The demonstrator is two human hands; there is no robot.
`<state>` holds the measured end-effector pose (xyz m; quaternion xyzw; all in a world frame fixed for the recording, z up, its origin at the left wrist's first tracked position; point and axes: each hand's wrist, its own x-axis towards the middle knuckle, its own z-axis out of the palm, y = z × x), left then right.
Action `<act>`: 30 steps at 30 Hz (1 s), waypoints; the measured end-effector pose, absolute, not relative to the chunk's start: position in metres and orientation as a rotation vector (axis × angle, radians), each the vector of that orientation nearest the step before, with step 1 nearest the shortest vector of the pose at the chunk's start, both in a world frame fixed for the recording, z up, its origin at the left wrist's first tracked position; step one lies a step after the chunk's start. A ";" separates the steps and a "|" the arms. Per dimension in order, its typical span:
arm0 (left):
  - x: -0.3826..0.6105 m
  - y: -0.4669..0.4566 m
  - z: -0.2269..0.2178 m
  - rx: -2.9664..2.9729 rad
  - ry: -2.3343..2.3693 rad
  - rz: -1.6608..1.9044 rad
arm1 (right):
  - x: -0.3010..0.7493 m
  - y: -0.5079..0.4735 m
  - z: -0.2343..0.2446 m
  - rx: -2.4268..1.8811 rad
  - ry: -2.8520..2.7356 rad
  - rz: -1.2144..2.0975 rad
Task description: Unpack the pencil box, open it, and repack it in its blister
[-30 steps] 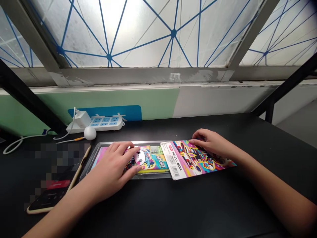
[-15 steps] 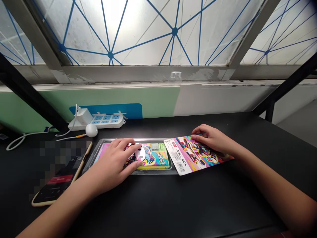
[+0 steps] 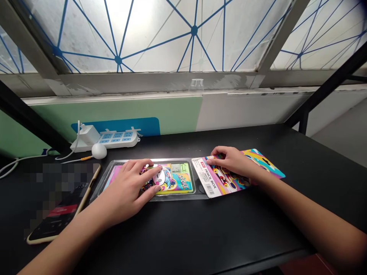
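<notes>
A colourful pencil box (image 3: 174, 178) lies in a clear plastic blister tray (image 3: 200, 190) on the black desk (image 3: 183, 233). My left hand (image 3: 130, 187) rests flat on the box, fingers spread over its cartoon picture. To the right lies the printed backing card (image 3: 218, 179), marked PENCIL BOX, turned at an angle and free of the tray. My right hand (image 3: 233, 162) presses on the card with fingers bent, its fingertips near the card's upper left part.
A phone (image 3: 61, 208) lies at the left on the desk. Behind it sit a white power strip (image 3: 114, 140) with a plugged charger, a white ball (image 3: 99, 151) and cables. A green and white wall panel and a window run along the far edge.
The backing card has slid and swung to the right, off the tray, under my right hand. More of the tray's right end shows. My left hand stays on the box.
</notes>
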<state>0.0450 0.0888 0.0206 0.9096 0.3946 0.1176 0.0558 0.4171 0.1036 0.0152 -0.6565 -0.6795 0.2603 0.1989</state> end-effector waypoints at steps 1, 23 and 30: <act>0.045 0.089 0.021 2.757 1.200 0.355 | 0.420 0.104 0.017 -1.853 -1.881 0.739; 0.087 0.062 0.030 2.377 1.147 0.795 | 0.381 0.087 0.021 -1.806 -1.904 0.758; 0.051 0.090 0.034 1.760 1.314 1.309 | 0.411 0.090 0.031 -1.851 -1.964 0.863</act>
